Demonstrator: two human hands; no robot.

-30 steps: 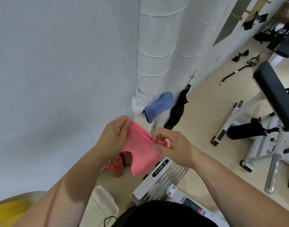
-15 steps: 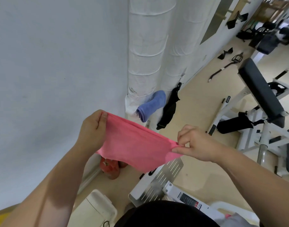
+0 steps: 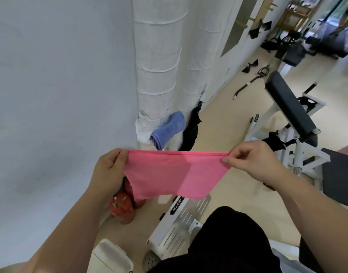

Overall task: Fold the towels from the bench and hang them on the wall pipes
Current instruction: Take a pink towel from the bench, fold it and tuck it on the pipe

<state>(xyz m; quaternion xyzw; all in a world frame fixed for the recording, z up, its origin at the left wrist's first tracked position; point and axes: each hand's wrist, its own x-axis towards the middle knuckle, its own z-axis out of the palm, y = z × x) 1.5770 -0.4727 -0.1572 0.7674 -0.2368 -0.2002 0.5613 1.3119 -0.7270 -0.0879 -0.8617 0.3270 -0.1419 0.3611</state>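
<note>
Hands fill the middle of the head view, with the pink towel (image 3: 173, 174) spread in the air between them, above the floor (image 3: 218, 119) and resting on nothing. The left hand (image 3: 108, 170) pinches the upper left corner between thumb and curled fingers. The right hand (image 3: 252, 160) pinches the upper right corner the same way. The top edge runs taut and nearly level and shows doubled layers, so the cloth looks folded at least once. The lower edge hangs loose and uneven.

Beyond it the white-wrapped wall pipes (image 3: 157, 75) rise along the wall (image 3: 60, 85). A blue towel (image 3: 168, 129) is draped low on them, with a black strap (image 3: 191, 131) hanging just beside it. The dark padded bench (image 3: 289, 107) stands well apart to the right. A red object (image 3: 121, 208) sits on the floor near the wall, partly hidden by the pink cloth.

The likely trouble lies in those two small pinches. If either thumb slips while the corners are brought together, the doubled layers would slide apart and the fold would skew or drop to the floor. The ragged lower edge may also give a lopsided fold that slides off a round pipe. Crowding the blue towel could nudge it loose.
</note>
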